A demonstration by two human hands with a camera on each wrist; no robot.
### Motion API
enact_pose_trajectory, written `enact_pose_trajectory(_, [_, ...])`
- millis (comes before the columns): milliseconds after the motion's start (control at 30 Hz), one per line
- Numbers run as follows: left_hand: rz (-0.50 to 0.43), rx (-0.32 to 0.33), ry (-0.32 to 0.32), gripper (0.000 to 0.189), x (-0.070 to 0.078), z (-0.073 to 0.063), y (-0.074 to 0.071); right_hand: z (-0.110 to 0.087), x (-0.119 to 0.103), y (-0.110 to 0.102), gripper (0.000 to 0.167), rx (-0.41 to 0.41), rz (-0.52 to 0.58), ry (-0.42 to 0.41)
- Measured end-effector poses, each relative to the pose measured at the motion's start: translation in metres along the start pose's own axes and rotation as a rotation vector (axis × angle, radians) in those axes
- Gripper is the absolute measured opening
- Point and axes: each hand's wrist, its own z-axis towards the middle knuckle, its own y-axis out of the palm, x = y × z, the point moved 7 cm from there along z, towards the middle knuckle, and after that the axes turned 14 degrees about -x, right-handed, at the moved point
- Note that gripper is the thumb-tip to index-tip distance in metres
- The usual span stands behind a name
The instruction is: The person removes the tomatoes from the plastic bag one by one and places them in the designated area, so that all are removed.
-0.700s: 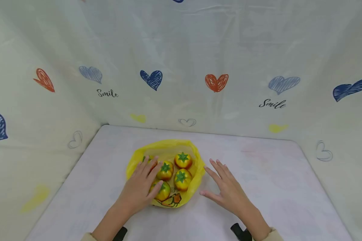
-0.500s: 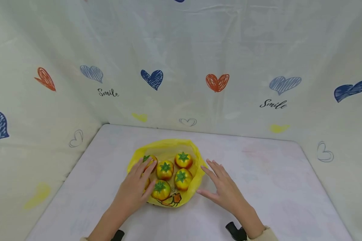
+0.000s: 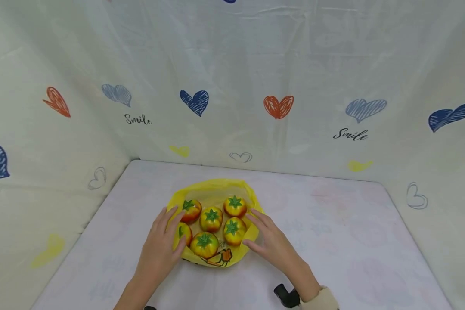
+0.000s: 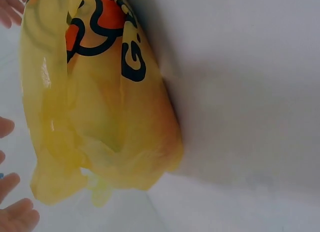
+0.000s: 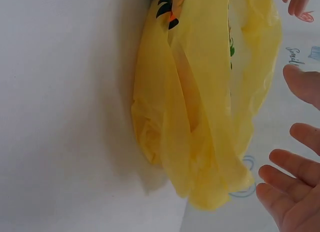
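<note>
A yellow plastic bag (image 3: 217, 185) with an orange and black print stands wide-mouthed on the table. Inside it lie several yellow-red fruits with green star-shaped tops, persimmon-like, among them one in the middle (image 3: 211, 219) and one at the front (image 3: 204, 245). My left hand (image 3: 160, 243) hovers at the bag's left rim, fingers spread and slightly bent. Over the right rim is my right hand (image 3: 273, 243), its fingers likewise spread. Neither hand holds anything; whether the fingertips touch the plastic in the head view cannot be told. Both wrist views show fingers apart from the bag's side (image 4: 125, 117).
The white table (image 3: 333, 241) reaches to a pale cloth backdrop (image 3: 232, 64) printed with hearts and "Smile". A black wrist mount (image 3: 286, 296) sits under the right forearm.
My left hand has drawn back left and toward me, off the fruits to the bag's left rim. My right hand has moved left, up to the right rim. The bag stays in place.
</note>
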Motion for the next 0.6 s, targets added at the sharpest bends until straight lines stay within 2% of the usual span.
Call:
enact_pose_trajectory(333, [-0.031, 0.051, -0.083, 0.056, -0.012, -0.009, -0.001, 0.013, -0.004, 0.013, 0.055, -0.001, 0.093, -0.004])
enact_pose_trajectory(600, [-0.084, 0.026, -0.173, 0.055, -0.022, -0.017, 0.001, 0.022, -0.002, 0.024, 0.050, -0.064, 0.150, 0.021])
